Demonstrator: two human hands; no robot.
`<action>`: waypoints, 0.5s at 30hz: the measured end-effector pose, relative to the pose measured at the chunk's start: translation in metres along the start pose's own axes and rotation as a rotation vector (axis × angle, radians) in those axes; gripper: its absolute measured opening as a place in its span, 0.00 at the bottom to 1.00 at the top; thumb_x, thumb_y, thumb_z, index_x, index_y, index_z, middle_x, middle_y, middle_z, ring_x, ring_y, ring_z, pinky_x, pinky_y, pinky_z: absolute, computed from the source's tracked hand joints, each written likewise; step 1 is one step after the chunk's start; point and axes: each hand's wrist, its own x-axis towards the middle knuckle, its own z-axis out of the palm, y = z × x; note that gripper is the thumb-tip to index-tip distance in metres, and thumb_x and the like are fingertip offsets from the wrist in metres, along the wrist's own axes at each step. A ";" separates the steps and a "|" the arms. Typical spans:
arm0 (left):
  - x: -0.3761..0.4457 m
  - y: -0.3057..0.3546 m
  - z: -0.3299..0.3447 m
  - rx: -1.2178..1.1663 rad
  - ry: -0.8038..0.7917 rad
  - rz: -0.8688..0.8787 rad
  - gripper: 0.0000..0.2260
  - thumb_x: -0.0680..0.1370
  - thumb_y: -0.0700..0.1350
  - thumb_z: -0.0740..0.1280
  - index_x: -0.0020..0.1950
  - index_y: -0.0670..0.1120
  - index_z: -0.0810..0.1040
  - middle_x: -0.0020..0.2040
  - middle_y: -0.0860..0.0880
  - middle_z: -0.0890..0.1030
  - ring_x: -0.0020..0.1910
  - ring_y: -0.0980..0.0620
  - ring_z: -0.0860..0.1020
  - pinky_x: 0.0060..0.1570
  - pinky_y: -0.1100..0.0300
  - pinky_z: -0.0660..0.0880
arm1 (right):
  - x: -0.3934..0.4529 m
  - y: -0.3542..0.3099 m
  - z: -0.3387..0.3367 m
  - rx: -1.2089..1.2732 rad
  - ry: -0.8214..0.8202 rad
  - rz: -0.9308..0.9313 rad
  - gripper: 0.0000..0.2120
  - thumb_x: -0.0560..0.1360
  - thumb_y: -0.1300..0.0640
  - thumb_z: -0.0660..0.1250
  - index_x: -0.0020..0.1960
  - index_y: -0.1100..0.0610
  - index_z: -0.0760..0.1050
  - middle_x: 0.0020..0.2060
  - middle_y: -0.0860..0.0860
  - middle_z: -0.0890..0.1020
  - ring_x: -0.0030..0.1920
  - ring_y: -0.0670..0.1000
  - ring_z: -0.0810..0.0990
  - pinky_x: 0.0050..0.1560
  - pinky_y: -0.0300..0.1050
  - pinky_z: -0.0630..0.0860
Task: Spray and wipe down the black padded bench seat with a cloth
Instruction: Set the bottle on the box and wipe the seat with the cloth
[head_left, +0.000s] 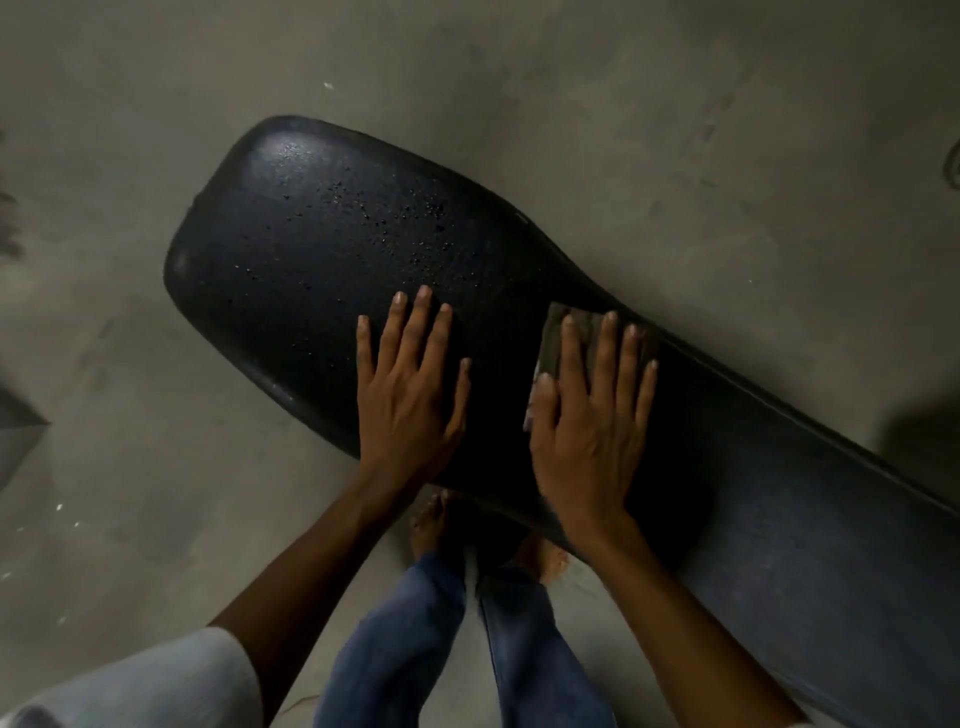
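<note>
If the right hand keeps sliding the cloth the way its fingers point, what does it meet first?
Probably the far edge of the bench seat: the right hand presses the cloth flat just short of it, with bare floor beyond.

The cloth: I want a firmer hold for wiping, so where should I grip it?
Probably pinch the cloth at its bare left edge, coming from the thumb side; it lies folded flat on the bench seat under the right hand, whose straight fingers cover the rest.
</note>
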 end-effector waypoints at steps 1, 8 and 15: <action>0.000 0.000 0.000 -0.015 0.007 0.008 0.26 0.86 0.54 0.57 0.82 0.44 0.67 0.85 0.42 0.63 0.85 0.42 0.58 0.83 0.35 0.53 | -0.006 -0.008 0.001 -0.007 -0.015 -0.039 0.28 0.89 0.46 0.54 0.88 0.50 0.60 0.88 0.58 0.58 0.88 0.61 0.56 0.86 0.67 0.55; 0.010 -0.036 -0.008 -0.042 0.105 -0.111 0.24 0.87 0.51 0.58 0.80 0.42 0.70 0.83 0.41 0.66 0.84 0.41 0.61 0.83 0.34 0.54 | 0.063 -0.050 0.017 0.038 -0.048 -0.393 0.29 0.88 0.44 0.54 0.88 0.48 0.59 0.88 0.57 0.59 0.88 0.61 0.57 0.87 0.65 0.55; 0.028 -0.065 -0.021 -0.040 0.114 -0.092 0.25 0.86 0.52 0.58 0.81 0.42 0.69 0.84 0.41 0.65 0.84 0.40 0.60 0.82 0.34 0.54 | 0.055 -0.083 0.015 0.007 -0.033 -0.133 0.29 0.88 0.44 0.52 0.88 0.48 0.58 0.88 0.57 0.56 0.89 0.61 0.53 0.87 0.65 0.51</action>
